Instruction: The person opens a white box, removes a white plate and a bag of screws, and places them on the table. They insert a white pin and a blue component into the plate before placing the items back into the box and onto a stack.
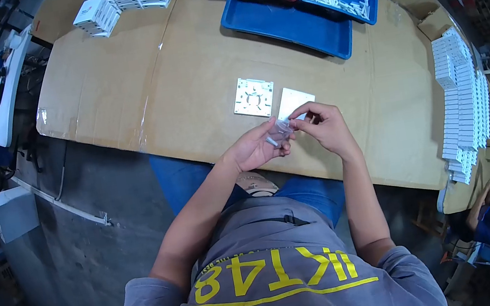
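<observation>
Left hand (255, 147) holds a small clear plastic bag (283, 126) above the cardboard-covered table (191, 97), fingers curled round it; right hand (325, 127) has fingertips narrow at its rim, grip unclear; a white peg (271, 142) shows there, and could drop if the left fingers loosen.

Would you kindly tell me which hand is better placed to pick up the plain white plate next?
Probably the right hand: it is nearer the plain white plate, overlapping its edge in this view. The left hand cradles the clear bag, though the right is also at the bag's edge.
</observation>
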